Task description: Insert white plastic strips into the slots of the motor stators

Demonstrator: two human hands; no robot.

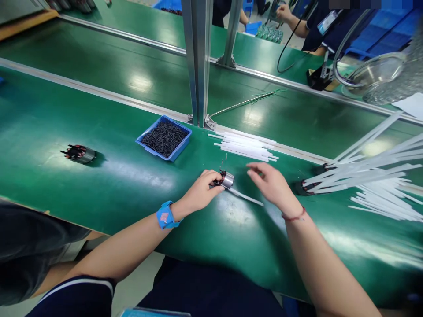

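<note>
My left hand is closed around a small motor stator, a silvery ring with dark and copper-coloured parts at its end. Out of the stator's near side runs a white strip, lying toward the right on the green bench. To the right of it my right hand hovers above the bench, fingers apart and nothing seen in them. Behind both hands lies a bundle of white strips. A blue tray full of small black pieces stands beyond my left hand.
Another stator sits at the left of the green bench. On the right, dark stators have long white strips fanning out of them. A metal post rises from the rail behind. Other people work across the bench.
</note>
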